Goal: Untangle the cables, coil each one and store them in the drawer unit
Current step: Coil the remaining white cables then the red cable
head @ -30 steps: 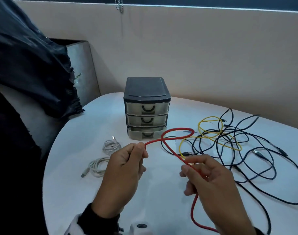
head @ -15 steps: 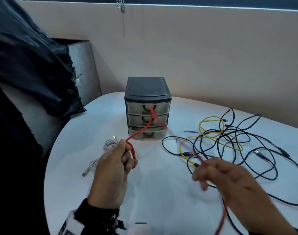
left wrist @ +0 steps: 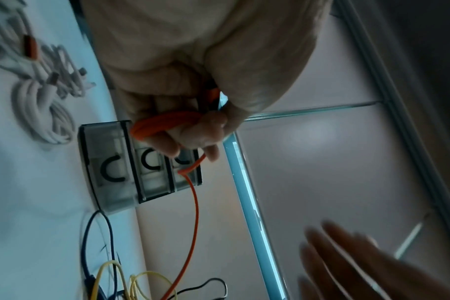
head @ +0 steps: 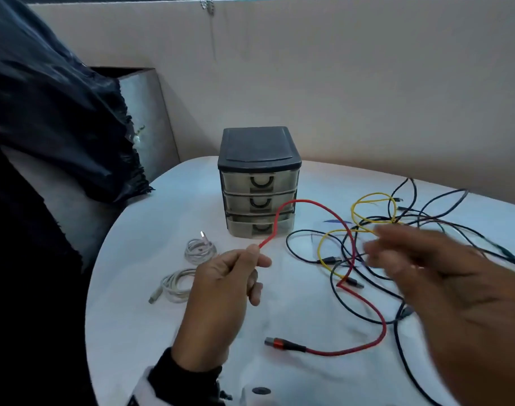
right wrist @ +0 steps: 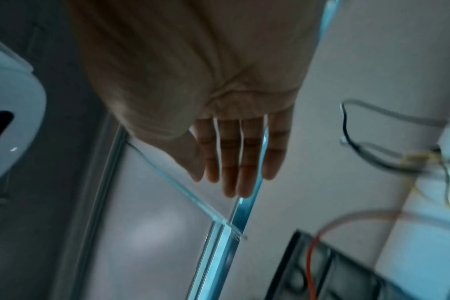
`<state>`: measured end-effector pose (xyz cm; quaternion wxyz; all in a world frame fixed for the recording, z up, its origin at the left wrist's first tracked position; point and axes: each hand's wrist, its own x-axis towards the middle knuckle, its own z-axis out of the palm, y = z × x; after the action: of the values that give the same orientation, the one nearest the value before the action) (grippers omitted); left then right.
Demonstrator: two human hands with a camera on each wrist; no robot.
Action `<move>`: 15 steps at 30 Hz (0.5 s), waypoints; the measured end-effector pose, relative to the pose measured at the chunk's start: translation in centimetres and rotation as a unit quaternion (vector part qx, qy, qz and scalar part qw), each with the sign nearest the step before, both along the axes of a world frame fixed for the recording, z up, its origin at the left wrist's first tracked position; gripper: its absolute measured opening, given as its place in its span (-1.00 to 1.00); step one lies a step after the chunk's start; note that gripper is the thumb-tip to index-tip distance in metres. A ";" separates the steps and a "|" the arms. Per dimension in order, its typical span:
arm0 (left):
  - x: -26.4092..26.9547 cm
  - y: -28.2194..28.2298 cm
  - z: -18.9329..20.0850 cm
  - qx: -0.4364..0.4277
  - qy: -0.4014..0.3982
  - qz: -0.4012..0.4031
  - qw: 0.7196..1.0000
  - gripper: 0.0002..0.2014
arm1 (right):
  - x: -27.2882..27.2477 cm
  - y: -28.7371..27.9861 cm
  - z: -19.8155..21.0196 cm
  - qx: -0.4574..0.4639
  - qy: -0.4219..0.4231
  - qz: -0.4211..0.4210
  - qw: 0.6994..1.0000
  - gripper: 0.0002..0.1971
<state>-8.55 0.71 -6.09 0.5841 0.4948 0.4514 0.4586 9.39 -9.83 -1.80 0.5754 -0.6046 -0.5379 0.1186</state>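
Note:
My left hand [head: 235, 268] grips the red cable [head: 350, 244], with coiled loops of the red cable [left wrist: 164, 123] bunched in its fingers. From the hand the cable arches up in front of the drawer unit [head: 259, 183], drops to the table and ends in a plug [head: 279, 343]. My right hand [head: 420, 259] hovers blurred over the tangle, its fingers [right wrist: 234, 160] straight and holding nothing. The tangle of black cables [head: 426, 218] and a yellow cable [head: 367, 200] lies at the right. All three drawers look closed.
Two coiled white cables [head: 199, 249] [head: 177, 285] lie left of my left hand on the white round table [head: 151, 332]. Dark cloth [head: 45, 112] hangs at the left. A beige wall [head: 338, 83] stands behind the drawer unit.
My right hand has let go of the red cable and opened, moving right over the tangle. The cable's free end with its plug now lies on the table.

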 end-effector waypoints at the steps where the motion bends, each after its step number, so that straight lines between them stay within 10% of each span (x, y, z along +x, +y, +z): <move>1: 0.1 -0.5 0.4 -0.002 0.014 -0.031 0.999 -0.65 | -1.4 0.3 -0.3 -0.012 -0.036 0.027 0.999 -0.64; 6: 0.1 -2.4 3.0 -0.062 -0.034 -0.144 0.987 -0.64 | -3.1 2.6 -4.4 -0.065 -0.153 0.083 0.983 -0.60; 15: -1.0 -1.3 4.2 -0.161 -0.417 -0.106 0.888 -0.66 | -4.1 3.6 -5.6 -0.106 0.010 0.146 0.984 -0.75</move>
<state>-9.58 -0.60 -1.93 0.8351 0.2020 0.1786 0.4795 5.31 -6.23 -7.40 0.4898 -0.5760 -0.5989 0.2637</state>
